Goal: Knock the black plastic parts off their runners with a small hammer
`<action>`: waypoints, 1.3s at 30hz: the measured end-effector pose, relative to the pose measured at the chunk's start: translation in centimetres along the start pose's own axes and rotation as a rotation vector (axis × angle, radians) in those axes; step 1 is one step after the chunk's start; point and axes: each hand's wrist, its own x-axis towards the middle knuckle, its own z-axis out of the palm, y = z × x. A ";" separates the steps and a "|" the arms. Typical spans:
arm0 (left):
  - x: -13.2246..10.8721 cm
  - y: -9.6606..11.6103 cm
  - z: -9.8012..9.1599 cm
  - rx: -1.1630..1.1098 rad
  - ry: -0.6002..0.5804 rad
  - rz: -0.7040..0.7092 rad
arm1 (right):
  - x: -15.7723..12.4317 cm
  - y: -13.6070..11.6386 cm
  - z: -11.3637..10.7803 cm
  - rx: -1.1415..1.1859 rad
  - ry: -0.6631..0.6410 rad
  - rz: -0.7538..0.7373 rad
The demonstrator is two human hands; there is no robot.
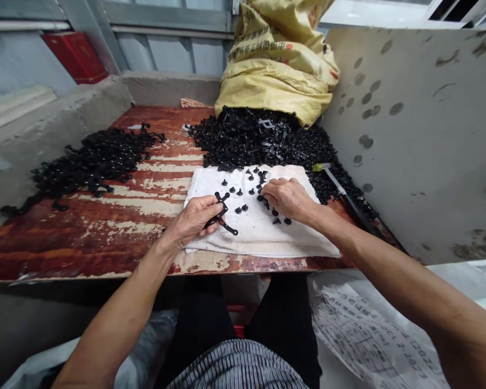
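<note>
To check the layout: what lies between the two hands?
Head view: loose small black pieces on the white cloth, between left hand, gripping a black strip, and right hand.

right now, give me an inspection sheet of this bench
surface: worn red wooden table, white cloth spread at its near edge
job's things: black cross-shaped part and small black studs on the cloth
clutter: left pile of black parts; larger pile behind the cloth; hand tool beside it
hands: left hand shut on the cross-shaped part; right hand fingertips down among the studs
cables: nothing seen
surroundings: yellow sack behind, grey board at right, red box far left, printed sheet below
</note>
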 end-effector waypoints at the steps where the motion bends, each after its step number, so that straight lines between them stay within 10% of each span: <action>1: 0.0 0.1 0.1 -0.001 0.007 0.002 | 0.0 -0.1 0.0 -0.001 0.001 0.011; 12: 0.1 -0.2 0.0 0.025 -0.001 0.009 | -2.9 -3.7 -1.1 0.034 -0.056 -0.088; 39: 0.4 0.3 0.0 0.141 0.057 -0.045 | -1.2 2.9 -0.5 0.191 0.131 0.191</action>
